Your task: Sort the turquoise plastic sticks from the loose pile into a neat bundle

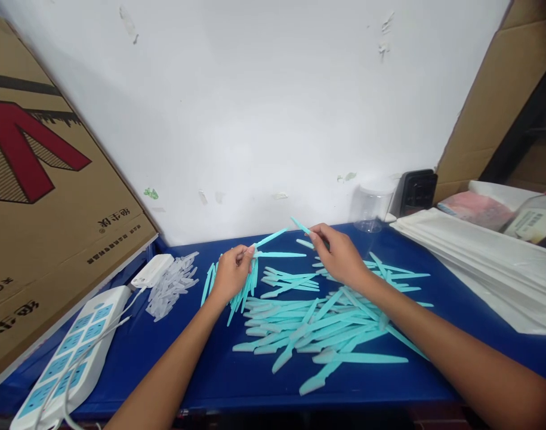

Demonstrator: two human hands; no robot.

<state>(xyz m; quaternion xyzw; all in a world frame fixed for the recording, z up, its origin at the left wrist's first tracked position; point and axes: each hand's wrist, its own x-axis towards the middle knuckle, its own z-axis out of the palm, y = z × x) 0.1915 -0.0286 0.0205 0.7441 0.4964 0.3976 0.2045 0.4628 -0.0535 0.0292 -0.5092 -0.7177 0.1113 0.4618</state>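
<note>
My left hand [234, 269] pinches the ends of two turquoise eyebrow razors [281, 255], whose slim handles point right. My right hand [338, 251] is closed on another eyebrow razor [300, 225], its tip pointing up and left. Below and between the hands lies a large loose heap of eyebrow razors [308, 325], with a smaller group [290, 280] just behind it. More razors [246, 289] lie under and beside my left hand, partly hidden by it. Some razors at right are covered by my right forearm.
Left of my hand is a pile of small clear plastic caps [172, 286] beside a white adapter [153, 270]. A power strip [71, 358] with cables lies at front left. A clear jar [373, 206] stands at back right, near white sheets [483, 269]. Cardboard [53, 209] rises at left.
</note>
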